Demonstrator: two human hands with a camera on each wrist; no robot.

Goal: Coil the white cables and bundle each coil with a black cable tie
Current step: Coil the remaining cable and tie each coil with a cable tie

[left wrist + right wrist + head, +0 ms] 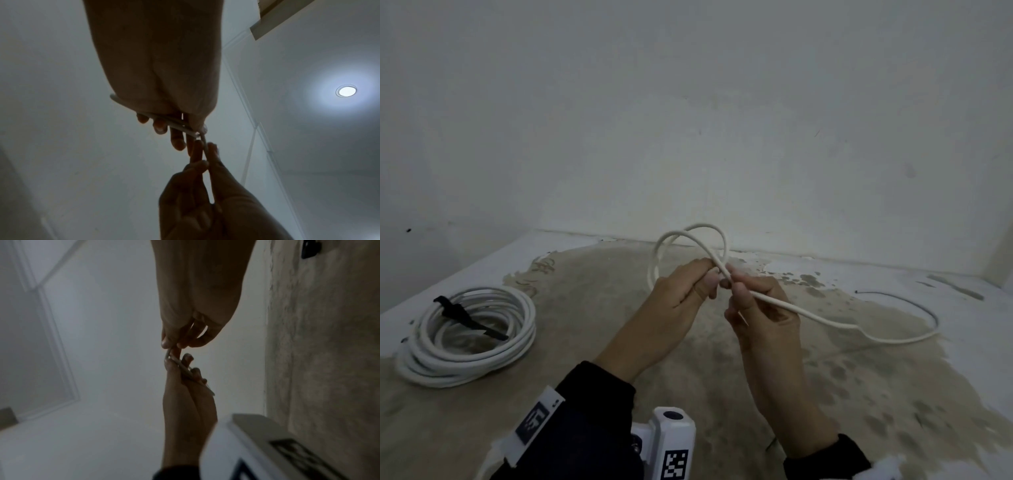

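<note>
Against the stained floor (619, 342), I'm pinching the loops in my left hand (678, 291) while my right hand (753, 308) is gripping the white cable (808, 313), its slack trailing rightward.

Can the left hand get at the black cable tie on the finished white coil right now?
Probably not yet: the left hand holds the loose white cable's loops. The path to the black cable tie on the finished white coil looks unobstructed.

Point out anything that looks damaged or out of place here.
The table looks damaged: its white coating is worn or peeled off in a large brown patch. Otherwise nothing stands out; the finished coil lies neatly with its black cable tie.
</note>
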